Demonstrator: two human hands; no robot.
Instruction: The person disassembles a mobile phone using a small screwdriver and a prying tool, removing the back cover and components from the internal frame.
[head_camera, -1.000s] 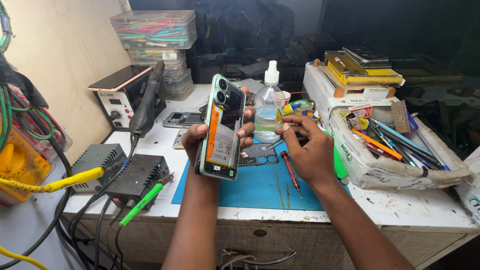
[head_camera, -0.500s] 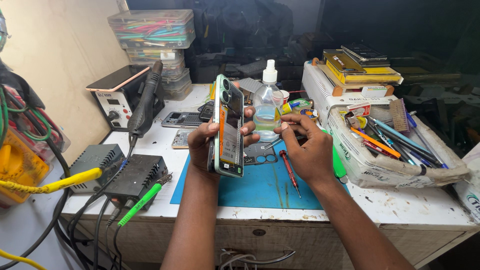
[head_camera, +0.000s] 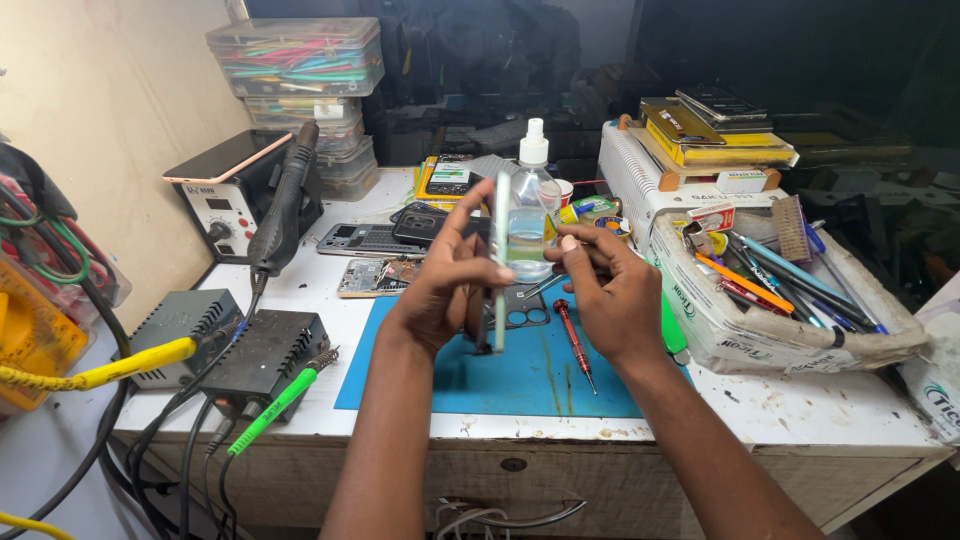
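A cluttered repair bench (head_camera: 820, 420) with a blue mat (head_camera: 520, 375) fills the view, with a rework station (head_camera: 225, 195) at the left and a tub of pens and tools (head_camera: 790, 290) at the right. The left hand (head_camera: 440, 290) holds a phone (head_camera: 499, 262) upright above the mat, edge-on to the camera, fingers curled round its back and thumb up along the near edge. The right hand (head_camera: 615, 290) is just beside it, fingertips pinched near the phone's right side; whether it grips anything small cannot be told. A clear bottle (head_camera: 530, 215) stands behind and a red screwdriver (head_camera: 574, 340) lies on the mat. The phone looks light, stiff and thin, its glass slippery and fragile; it is best held by the frame edges, not the faces. Compared with the earlier frames, the phone has turned from showing its back to showing only its narrow edge, while the right hand has stayed close beside it.
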